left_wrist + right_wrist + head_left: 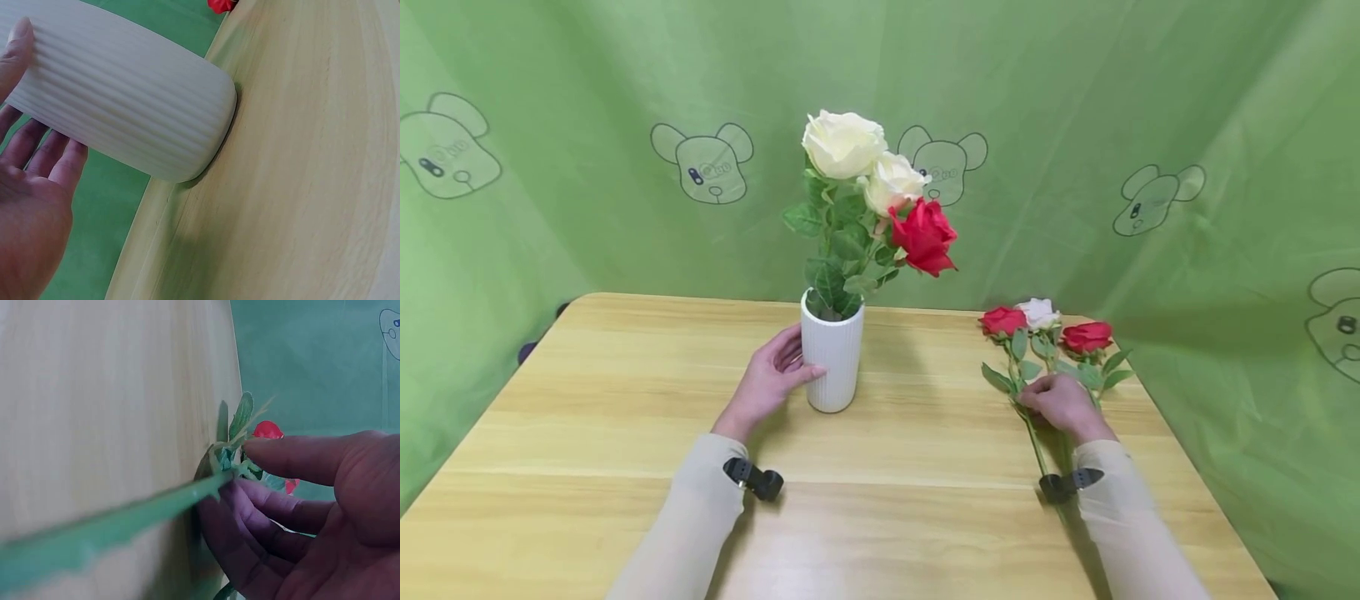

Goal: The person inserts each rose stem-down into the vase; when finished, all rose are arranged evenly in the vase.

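My left hand [767, 379] holds a white ribbed vase [838, 362] from its left side, thumb across the front and fingers behind. The vase stands upright on the table. Two cream roses [844, 146] and a red rose [925, 237] rise from it, the red one leaning right. In the left wrist view, the thumb and fingertips touch the ribbed wall of the vase [137, 94]. At the right, my right hand [1063, 406] pinches the green stem [1036, 442] of a lying red rose [1002, 321]. The right wrist view shows that stem [125, 519] between thumb and fingers.
Beside the pinched rose lie a pale rose [1039, 313] and another red rose [1087, 337], near the back right corner of the wooden table [587, 400]. A green curtain [760, 67] with printed bear heads hangs close behind the table and along its sides.
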`<state>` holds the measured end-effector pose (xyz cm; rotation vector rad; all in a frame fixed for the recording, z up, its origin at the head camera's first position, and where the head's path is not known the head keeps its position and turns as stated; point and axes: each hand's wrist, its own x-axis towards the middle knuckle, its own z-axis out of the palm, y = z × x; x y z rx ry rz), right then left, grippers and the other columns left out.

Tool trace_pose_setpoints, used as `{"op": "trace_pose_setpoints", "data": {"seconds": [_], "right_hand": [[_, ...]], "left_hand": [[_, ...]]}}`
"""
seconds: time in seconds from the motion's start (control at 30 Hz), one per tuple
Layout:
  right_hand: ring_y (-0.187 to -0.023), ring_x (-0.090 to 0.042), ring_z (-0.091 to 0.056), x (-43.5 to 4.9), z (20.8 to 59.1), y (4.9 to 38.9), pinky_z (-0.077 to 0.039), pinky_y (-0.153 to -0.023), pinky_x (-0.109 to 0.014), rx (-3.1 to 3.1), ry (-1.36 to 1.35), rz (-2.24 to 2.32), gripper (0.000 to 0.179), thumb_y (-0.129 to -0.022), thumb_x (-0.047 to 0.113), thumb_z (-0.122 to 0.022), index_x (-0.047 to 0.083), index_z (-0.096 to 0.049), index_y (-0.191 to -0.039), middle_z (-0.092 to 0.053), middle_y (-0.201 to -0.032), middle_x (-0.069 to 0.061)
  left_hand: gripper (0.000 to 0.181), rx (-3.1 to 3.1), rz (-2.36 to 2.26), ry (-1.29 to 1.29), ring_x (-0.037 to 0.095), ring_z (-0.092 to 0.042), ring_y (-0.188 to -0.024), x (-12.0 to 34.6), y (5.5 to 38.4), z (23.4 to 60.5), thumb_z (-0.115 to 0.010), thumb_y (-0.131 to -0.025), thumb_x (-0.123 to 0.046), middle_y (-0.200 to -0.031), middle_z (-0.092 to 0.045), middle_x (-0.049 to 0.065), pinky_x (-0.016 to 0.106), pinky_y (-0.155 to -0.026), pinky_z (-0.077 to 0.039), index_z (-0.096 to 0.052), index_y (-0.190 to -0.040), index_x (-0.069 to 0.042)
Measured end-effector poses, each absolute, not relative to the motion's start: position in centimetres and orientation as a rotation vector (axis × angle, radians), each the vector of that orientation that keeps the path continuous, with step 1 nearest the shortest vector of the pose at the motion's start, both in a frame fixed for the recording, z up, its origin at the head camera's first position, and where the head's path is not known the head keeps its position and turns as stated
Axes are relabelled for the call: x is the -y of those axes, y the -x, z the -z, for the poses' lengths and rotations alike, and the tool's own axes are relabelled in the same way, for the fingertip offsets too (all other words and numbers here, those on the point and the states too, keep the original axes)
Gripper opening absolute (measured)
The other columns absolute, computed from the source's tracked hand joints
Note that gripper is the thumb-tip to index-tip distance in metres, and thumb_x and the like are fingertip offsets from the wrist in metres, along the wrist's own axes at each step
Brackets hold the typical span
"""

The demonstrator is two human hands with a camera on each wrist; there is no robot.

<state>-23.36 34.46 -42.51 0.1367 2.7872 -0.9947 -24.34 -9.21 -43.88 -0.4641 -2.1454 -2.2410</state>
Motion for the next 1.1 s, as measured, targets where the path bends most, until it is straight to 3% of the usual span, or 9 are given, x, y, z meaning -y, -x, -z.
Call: {"op": "trace_pose_setpoints", "data": {"seconds": [0.6,0.97,1.1], "right_hand": [[-0.071,-0.019,-0.063,-34.2,42.2,23.5,-0.057,-0.064,-0.033,-2.732,-0.112,1.084,0.022,-0.091,0.004,-0.063,-0.013,-0.064,-0.105,-0.066,-0.089,-0.014],[-0.077,-0.024,-0.065,-32.7,39.8,22.7,-0.060,-0.077,-0.044,-2.617,-0.118,1.297,0.027,-0.092,0.002,-0.059,-0.016,-0.056,-0.112,-0.063,-0.094,-0.018],[-0.080,-0.023,-0.064,-32.1,38.9,22.5,-0.060,-0.077,-0.041,-2.605,-0.117,1.385,0.030,-0.092,0.002,-0.058,-0.016,-0.054,-0.116,-0.062,-0.096,-0.019]], "left_hand": [[0.074,2.118,2.253,0.477,0.030,-0.042,-0.134,9.2,24.6,44.2,-0.075,-0.081,0.004,-0.147,-0.042,0.021,0.037,-0.112,-0.036,-0.039,-0.146,0.002],[0.074,2.122,2.253,0.473,0.031,-0.042,-0.134,9.2,24.3,44.0,-0.075,-0.081,0.006,-0.147,-0.042,0.022,0.036,-0.111,-0.037,-0.039,-0.146,0.002],[0.073,2.112,2.259,0.478,0.031,-0.043,-0.133,9.2,24.4,44.0,-0.074,-0.081,0.006,-0.146,-0.043,0.022,0.037,-0.111,-0.037,-0.040,-0.145,0.002]]}}
